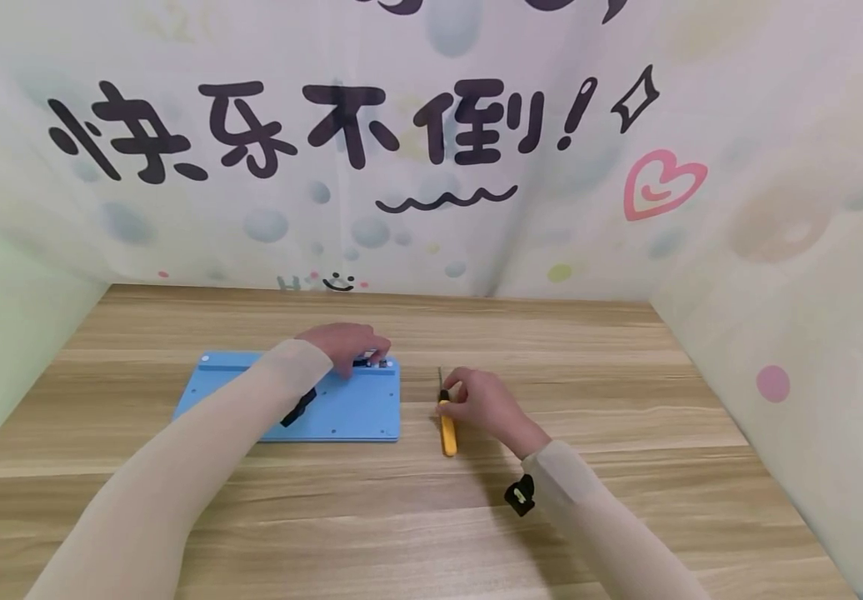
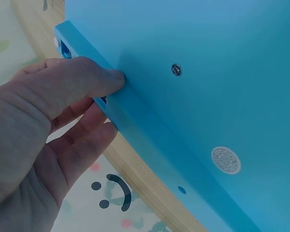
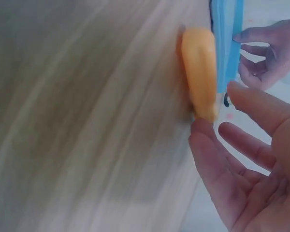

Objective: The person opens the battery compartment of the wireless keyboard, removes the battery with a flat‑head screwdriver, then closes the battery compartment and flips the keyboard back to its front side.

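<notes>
A flat blue keyboard (image 1: pixel 360 417) lies underside up, with small screws and a raised ridge along its far edge. My left hand (image 1: pixel 341 343) pinches that ridge near its right end. In the left wrist view the thumb (image 2: pixel 94 79) presses on top and the fingers sit against the outer side, partly covering a dark recess. To the right, a screwdriver (image 1: pixel 448 433) with a yellow handle and thin shaft rests on the table, its tip pointing away from me. My right hand (image 1: pixel 482 402) is at the handle's front end; in the right wrist view its thumb and fingers are spread apart, one fingertip at the handle.
The wood-grain table (image 1: pixel 371 517) reaches back to a printed white cloth wall (image 1: pixel 431 242). More cloth stands on the right (image 1: pixel 814 275) and on the left. A black wrist camera (image 1: pixel 520 495) hangs at my right cuff.
</notes>
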`<move>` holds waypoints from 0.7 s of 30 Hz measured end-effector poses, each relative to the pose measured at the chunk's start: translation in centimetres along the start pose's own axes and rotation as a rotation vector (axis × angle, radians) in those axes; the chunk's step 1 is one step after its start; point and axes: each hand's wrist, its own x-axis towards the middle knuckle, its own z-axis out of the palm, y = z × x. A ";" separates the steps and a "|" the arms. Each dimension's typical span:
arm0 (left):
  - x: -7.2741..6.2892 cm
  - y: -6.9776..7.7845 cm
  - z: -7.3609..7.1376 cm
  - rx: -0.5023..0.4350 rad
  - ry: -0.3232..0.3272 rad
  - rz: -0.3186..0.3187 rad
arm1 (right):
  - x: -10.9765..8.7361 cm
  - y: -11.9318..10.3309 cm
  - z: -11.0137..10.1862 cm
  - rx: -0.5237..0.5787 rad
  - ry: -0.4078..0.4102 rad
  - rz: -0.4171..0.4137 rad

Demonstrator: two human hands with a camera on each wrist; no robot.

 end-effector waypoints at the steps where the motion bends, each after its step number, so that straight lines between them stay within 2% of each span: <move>1: 0.0 0.0 0.0 0.001 0.000 -0.001 | 0.0 0.0 0.1 0.007 -0.003 -0.002; 12: -0.1 0.2 -0.2 0.005 -0.001 0.007 | 0.2 -0.7 -0.3 0.005 -0.018 0.019; 18: -0.2 0.3 -0.3 -0.006 -0.004 0.014 | 1.3 -2.2 -0.7 -0.031 -0.027 -0.012; 21: -0.2 0.2 -0.4 -0.003 -0.008 0.005 | 2.0 -3.2 -0.6 -0.007 -0.049 -0.044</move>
